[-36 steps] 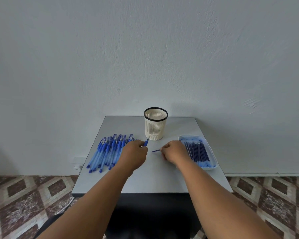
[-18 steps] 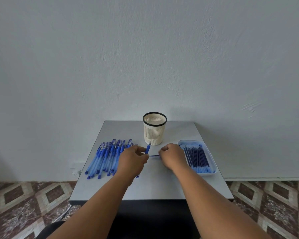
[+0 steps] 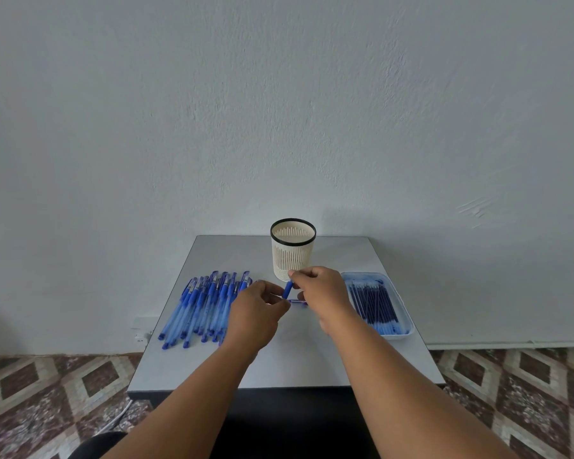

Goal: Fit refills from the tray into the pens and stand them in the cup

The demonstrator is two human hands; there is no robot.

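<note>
A blue pen (image 3: 288, 289) stands tilted in front of the cup. My left hand (image 3: 257, 313) holds its lower part, which is hidden under the fingers. The finger and thumb of my right hand (image 3: 323, 294) pinch its upper blue end. Just below it a thin blue refill (image 3: 298, 302) lies crosswise between the two hands, its right end running under my right hand. The cream slotted cup (image 3: 293, 251) with a black rim stands behind the hands with nothing showing in it. The pale blue tray (image 3: 399, 304) with several dark refills lies right of my right hand.
Several blue pens (image 3: 203, 308) lie side by side on the left half of the small grey table (image 3: 305, 362). A white wall rises right behind the table. Patterned floor tiles show on both sides.
Both hands have closed in on each other in front of the cup. My right hand has risen from the refill's level and now pinches the pen's upper end.
</note>
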